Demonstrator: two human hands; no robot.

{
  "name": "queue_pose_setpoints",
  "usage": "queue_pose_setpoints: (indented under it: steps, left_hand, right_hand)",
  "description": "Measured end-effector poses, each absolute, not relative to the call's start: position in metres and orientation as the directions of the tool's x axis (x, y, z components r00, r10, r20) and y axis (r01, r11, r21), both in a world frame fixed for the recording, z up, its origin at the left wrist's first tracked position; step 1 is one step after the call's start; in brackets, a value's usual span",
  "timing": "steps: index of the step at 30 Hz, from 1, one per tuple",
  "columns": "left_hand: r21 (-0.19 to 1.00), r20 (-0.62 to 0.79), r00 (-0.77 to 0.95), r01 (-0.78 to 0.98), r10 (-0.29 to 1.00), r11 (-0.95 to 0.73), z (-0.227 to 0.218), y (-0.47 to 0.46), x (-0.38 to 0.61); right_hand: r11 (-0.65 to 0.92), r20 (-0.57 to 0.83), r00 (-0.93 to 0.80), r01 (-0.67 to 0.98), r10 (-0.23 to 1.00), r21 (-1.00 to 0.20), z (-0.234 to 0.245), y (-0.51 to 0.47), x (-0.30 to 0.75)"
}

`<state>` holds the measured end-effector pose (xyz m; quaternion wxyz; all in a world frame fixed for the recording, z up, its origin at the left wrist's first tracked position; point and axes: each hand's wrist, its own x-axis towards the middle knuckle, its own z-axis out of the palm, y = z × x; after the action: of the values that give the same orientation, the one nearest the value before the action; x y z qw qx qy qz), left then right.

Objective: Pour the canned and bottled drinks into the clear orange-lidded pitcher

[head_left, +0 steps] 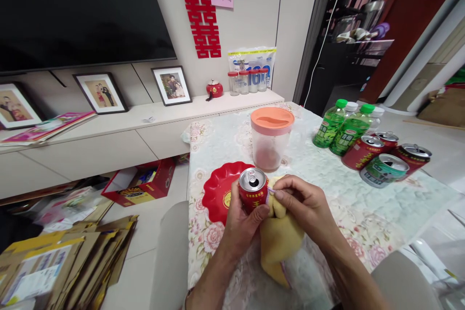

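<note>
My left hand (241, 218) is wrapped around a red drink can (250, 196), whose opened top faces up toward me. A yellow cloth (281, 242) with a purple edge is pinched in my right hand (305, 203) and pressed against the can's right side. The rest of the cloth hangs down below the hands. Just behind the can lies a red scalloped plate (214, 193), partly covered by the can and my left hand. A clear container with an orange lid (272, 138) stands beyond my hands.
Green-labelled bottles (329, 123) and several opened cans (385, 169) stand at the table's right. A flowered tablecloth (203, 145) covers the table. Grey chairs (169, 256) flank it. Flattened cardboard (90, 256) and a red box (141, 186) lie on the floor at left.
</note>
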<state>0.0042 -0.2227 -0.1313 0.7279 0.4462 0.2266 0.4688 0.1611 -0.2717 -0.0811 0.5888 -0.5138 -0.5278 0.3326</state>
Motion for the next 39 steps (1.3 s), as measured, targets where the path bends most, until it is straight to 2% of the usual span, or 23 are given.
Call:
queue_pose_setpoints:
  steps: [2, 4, 7, 11, 15, 21, 25, 27, 31, 33, 35, 37, 39]
  left_hand:
    - [0.863, 0.069, 0.479, -0.469, 0.875, 0.189, -0.133, -0.223, 0.005]
    - [0.862, 0.055, 0.489, -0.463, 0.871, 0.205, -0.134, -0.223, 0.004]
    - [0.873, 0.073, 0.495, -0.452, 0.866, 0.185, -0.132, -0.225, 0.001]
    - [0.881, 0.079, 0.506, -0.439, 0.859, 0.178, -0.130, -0.226, -0.003]
    - [0.855, 0.095, 0.449, -0.494, 0.888, 0.158, -0.134, -0.225, -0.001]
    - [0.865, 0.147, 0.409, -0.495, 0.901, 0.083, -0.137, -0.218, -0.001]
    - [0.868, 0.154, 0.372, -0.494, 0.915, 0.054, -0.135, -0.218, -0.001]
    - [0.870, 0.139, 0.357, -0.490, 0.924, 0.059, -0.134, -0.219, 0.000]
    - [0.872, 0.148, 0.437, -0.481, 0.887, 0.091, -0.135, -0.220, 0.001]
    - [0.878, 0.159, 0.468, -0.470, 0.869, 0.093, -0.136, -0.219, 0.002]
    - [0.879, 0.154, 0.478, -0.467, 0.865, 0.101, -0.139, -0.219, 0.002]
    - [0.876, 0.139, 0.487, -0.467, 0.862, 0.123, -0.141, -0.219, 0.004]
    - [0.878, 0.126, 0.497, -0.459, 0.859, 0.137, -0.143, -0.221, 0.005]
  right_hand:
    - [0.373, 0.427, 0.235, 0.242, 0.873, -0.896, -0.078, -0.273, 0.158]
    - [0.482, 0.562, 0.178, 0.352, 0.807, -0.803, -0.076, -0.274, 0.158]
    - [0.559, 0.632, 0.028, 0.435, 0.775, -0.705, -0.074, -0.272, 0.163]
    - [0.548, 0.558, -0.117, 0.437, 0.821, -0.713, -0.078, -0.268, 0.173]
    - [0.467, 0.432, -0.184, 0.447, 0.883, -0.763, -0.088, -0.265, 0.177]
    - [0.210, 0.185, -0.099, 0.496, 0.978, -0.842, -0.099, -0.262, 0.177]
    - [0.142, 0.143, -0.034, 0.475, 0.989, -0.868, -0.098, -0.260, 0.178]
    - [0.103, 0.116, 0.009, 0.398, 0.993, -0.912, -0.096, -0.262, 0.177]
    - [0.069, 0.079, 0.122, 0.087, 0.989, -0.994, -0.087, -0.269, 0.171]
    - [0.118, 0.113, 0.173, -0.017, 0.978, -0.993, -0.082, -0.272, 0.167]
    - [0.200, 0.191, 0.216, -0.022, 0.958, -0.980, -0.078, -0.275, 0.163]
    - [0.305, 0.316, 0.223, 0.084, 0.922, -0.949, -0.075, -0.277, 0.161]
    - [0.404, 0.438, 0.151, 0.212, 0.886, -0.890, -0.072, -0.277, 0.162]
